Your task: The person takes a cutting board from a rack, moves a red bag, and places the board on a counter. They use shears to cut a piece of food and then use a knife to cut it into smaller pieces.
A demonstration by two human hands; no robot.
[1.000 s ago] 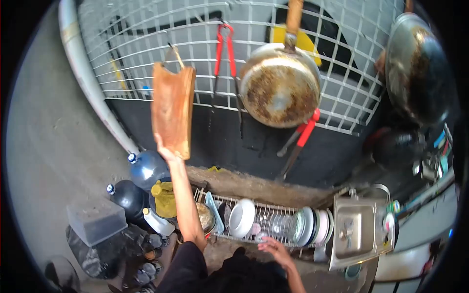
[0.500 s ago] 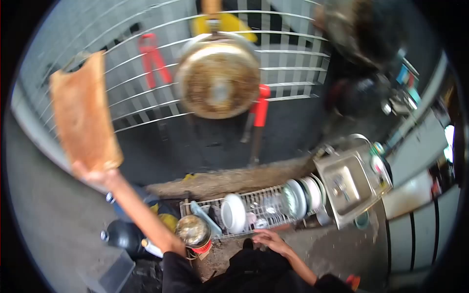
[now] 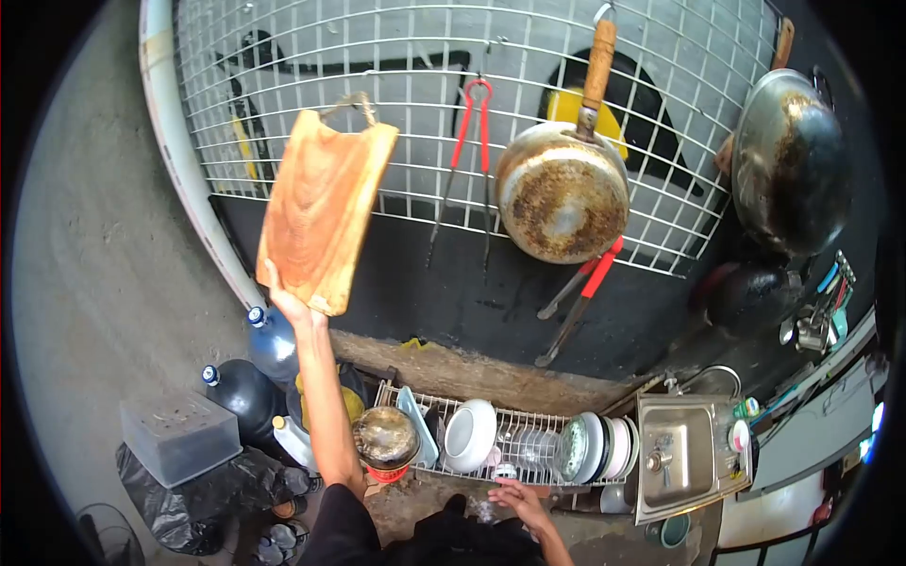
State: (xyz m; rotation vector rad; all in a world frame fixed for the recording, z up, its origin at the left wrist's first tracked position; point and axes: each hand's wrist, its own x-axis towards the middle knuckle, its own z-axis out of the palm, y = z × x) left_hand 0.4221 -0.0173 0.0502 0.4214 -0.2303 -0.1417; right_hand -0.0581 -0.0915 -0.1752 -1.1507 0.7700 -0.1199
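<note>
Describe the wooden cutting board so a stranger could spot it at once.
Find the white wire grid on the wall. At its left end, the left hand holds up the cutting board by its lower edge. It is the only flat wooden slab there; its neighbours are red tongs and a round metal pan.

The left hand (image 3: 294, 307) grips the low edge of the wooden board (image 3: 321, 212), and most of its fingers hide behind the wood. The cord loop (image 3: 351, 100) on top is too thin to tell if it sits on a hook. The right hand (image 3: 517, 497), by the dish rack (image 3: 528, 443), covers something small; I cannot tell if it holds it. The big pan (image 3: 791, 160) fades into the dark edge.
</note>
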